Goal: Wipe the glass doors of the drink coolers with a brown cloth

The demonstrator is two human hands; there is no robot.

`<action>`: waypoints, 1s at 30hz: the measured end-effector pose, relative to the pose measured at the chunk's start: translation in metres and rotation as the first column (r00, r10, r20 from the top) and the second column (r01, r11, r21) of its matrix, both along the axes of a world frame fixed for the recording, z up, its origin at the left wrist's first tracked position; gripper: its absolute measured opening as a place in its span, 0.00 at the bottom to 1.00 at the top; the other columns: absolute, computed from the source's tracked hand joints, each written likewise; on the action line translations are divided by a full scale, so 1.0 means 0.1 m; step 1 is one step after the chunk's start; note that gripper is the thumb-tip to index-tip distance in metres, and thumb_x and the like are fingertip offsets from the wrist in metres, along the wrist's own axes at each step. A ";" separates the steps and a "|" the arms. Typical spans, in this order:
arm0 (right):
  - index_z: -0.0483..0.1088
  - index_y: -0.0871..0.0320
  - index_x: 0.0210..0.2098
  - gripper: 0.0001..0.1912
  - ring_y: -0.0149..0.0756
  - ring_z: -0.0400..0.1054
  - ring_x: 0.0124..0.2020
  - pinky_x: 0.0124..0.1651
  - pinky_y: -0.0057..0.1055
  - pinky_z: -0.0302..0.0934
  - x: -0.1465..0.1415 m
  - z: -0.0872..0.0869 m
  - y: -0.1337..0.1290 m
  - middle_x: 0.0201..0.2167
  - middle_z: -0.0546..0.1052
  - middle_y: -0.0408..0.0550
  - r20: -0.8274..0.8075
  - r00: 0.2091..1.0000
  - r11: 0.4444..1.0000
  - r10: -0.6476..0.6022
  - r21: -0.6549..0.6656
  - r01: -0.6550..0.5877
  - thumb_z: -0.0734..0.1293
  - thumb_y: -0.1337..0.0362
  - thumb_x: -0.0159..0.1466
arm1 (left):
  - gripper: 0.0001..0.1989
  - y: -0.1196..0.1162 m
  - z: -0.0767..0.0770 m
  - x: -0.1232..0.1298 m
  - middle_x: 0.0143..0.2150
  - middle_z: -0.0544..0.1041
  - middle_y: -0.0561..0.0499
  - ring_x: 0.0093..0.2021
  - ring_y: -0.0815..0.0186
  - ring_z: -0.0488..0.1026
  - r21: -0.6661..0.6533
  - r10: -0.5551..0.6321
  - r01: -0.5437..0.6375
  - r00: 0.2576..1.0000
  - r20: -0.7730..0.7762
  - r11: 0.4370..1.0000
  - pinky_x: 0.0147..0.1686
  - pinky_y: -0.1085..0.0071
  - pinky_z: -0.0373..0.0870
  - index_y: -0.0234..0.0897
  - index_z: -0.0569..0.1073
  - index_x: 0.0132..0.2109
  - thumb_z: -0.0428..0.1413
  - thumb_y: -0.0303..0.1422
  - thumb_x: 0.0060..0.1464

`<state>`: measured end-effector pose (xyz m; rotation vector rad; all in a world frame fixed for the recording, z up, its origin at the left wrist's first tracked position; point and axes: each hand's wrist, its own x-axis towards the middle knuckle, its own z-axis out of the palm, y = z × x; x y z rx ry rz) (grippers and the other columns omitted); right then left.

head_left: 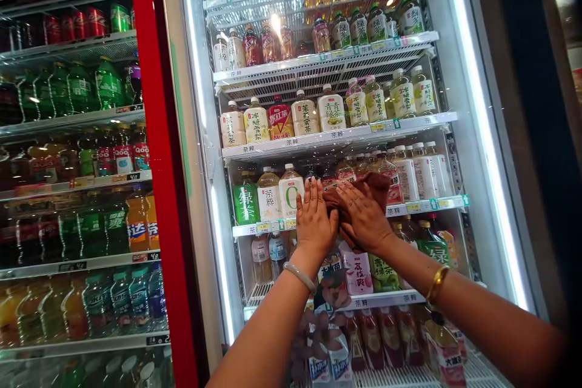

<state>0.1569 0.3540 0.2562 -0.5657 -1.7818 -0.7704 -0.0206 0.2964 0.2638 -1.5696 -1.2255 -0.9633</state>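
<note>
My left hand [315, 221] lies flat on the glass door [273, 191] of a lit drinks fridge, fingers stretched upward. Beside it, my right hand [366, 215] presses a brown cloth [377, 187] against the same glass, with its fingers over the cloth. The cloth is bunched, and part of it hangs below the right palm. The edge of my left hand is close to the cloth. Behind the glass, white and green tea bottles [291, 191] stand on the shelf at hand height. Both hands and the cloth cover some bottles there.
Several shelves of bottled drinks rise behind the glass, with a white shelf rail [336, 136] above my hands. A vertical light strip [488, 133] runs along the right side. To the left, a red frame [161, 194] borders another fridge with green bottles [108, 83] and cans.
</note>
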 end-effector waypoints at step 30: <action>0.43 0.50 0.78 0.46 0.40 0.52 0.76 0.80 0.51 0.44 -0.50 0.35 -0.11 0.75 0.59 0.47 0.096 0.993 0.993 0.071 0.091 -0.080 0.64 0.68 0.65 | 0.33 -0.17 -0.02 -0.62 0.79 0.55 0.42 0.80 0.50 0.46 0.003 0.079 -0.079 0.993 -0.090 0.997 0.78 0.43 0.47 0.31 0.55 0.76 0.44 0.44 0.73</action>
